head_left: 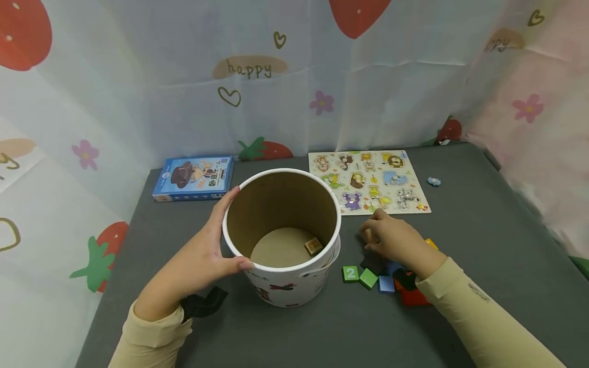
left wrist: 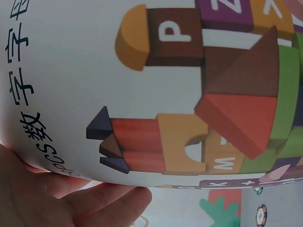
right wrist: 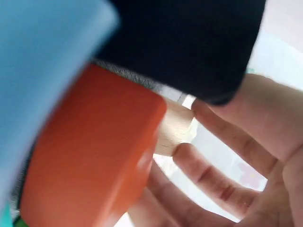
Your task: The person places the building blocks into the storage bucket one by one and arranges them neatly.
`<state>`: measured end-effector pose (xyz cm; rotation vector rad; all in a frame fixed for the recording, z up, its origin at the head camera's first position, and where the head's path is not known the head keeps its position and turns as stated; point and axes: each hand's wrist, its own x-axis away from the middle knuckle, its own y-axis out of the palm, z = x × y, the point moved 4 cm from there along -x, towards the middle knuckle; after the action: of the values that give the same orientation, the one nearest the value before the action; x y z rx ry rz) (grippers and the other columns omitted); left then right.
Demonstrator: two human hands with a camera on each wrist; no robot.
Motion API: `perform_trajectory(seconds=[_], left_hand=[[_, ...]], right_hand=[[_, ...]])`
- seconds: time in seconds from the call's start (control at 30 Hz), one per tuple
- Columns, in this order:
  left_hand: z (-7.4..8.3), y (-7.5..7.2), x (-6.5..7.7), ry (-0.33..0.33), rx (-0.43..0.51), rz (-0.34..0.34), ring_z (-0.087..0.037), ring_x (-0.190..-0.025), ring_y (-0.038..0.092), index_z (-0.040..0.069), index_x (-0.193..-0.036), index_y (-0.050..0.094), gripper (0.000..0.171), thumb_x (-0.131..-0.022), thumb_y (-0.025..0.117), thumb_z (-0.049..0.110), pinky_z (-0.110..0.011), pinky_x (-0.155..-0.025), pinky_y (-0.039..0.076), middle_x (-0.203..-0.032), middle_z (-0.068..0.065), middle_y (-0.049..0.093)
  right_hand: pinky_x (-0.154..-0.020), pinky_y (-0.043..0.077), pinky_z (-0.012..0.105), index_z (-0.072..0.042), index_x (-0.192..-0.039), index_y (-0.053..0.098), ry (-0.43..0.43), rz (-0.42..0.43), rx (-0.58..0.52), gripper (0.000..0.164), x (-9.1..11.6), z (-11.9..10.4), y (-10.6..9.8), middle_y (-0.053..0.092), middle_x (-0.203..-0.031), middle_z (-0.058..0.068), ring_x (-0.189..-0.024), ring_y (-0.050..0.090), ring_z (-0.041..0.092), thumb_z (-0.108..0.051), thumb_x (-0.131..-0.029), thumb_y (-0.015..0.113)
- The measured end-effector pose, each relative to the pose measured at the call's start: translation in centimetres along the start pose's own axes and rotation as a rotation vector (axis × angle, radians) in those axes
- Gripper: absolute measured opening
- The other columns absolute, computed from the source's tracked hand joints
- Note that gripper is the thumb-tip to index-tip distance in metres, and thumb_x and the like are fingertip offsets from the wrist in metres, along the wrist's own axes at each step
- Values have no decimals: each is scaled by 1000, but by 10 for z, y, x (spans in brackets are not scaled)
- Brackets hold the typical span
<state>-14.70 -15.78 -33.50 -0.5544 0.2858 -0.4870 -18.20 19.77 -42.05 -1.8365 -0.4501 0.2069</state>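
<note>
On the grey table stands a white bucket (head_left: 294,299) printed with toy-block pictures. A small wooden block (head_left: 314,247) lies on its floor. My left hand (head_left: 207,250) holds the bucket's left side, thumb at the near rim and fingers against the outer wall. To the right of the bucket, my right hand (head_left: 398,243) pinches a pale wooden block (right wrist: 174,125) at its fingertips. Below that hand are a green block with a 2 (head_left: 350,274), another green block (head_left: 368,279), a blue block (head_left: 386,284) and a red block (head_left: 411,296), partly hidden by the wrist.
A blue game box (head_left: 195,178) lies at the back left. Behind the right hand is an animal puzzle board (head_left: 363,179), with a small blue piece (head_left: 433,181) to its right. A printed curtain (head_left: 294,112) hangs along the table's back.
</note>
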Motion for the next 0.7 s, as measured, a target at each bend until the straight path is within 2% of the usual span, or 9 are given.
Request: perform_trajectory(seconds=[0.07, 0.17, 0.33, 0.5, 0.7], left_hand=[[1, 0, -1, 3, -9, 1, -31, -126, 40, 38, -151, 0, 112, -70, 73, 64, -56, -93, 37, -152, -6, 22], [1, 0, -1, 1, -12, -2, -32, -126, 40, 37, -152, 0, 113, -70, 72, 65, -56, -93, 37, -152, -6, 21], [1, 2, -1, -11, -11, -2, -32, -126, 40, 37, -152, 0, 113, -70, 73, 65, -56, -93, 38, -153, -5, 20], [0, 2, 0, -7, -12, 1, -31, -126, 40, 37, -152, -1, 113, -70, 73, 64, -56, -93, 38, -153, -5, 21], [-1, 0, 0, -5, -7, 5, -30, -126, 40, 38, -151, 0, 113, -69, 72, 66, -56, -93, 38, -153, -4, 20]], right_hand=[[-64, 46, 35, -10, -110, 67, -21, -25, 17, 35, -2, 0, 3, 50, -100, 7, -70, 53, 17, -14, -77, 80], [-65, 47, 33, -11, -101, 68, -46, -46, 40, 27, -5, 2, 9, 51, -92, 4, -71, 53, 15, -10, -77, 80], [-65, 47, 31, -16, -88, 68, -48, 17, -19, 16, -3, 1, 7, 55, -86, -3, -73, 55, 12, -7, -78, 77], [-64, 46, 32, -19, -89, 67, -107, 198, -40, 19, 6, -23, -24, 56, -87, -5, -75, 56, 11, -15, -77, 81], [-53, 44, 29, -18, -95, 68, -203, 510, 72, 24, 23, -64, -81, 58, -94, -4, -68, 57, 9, -20, -76, 82]])
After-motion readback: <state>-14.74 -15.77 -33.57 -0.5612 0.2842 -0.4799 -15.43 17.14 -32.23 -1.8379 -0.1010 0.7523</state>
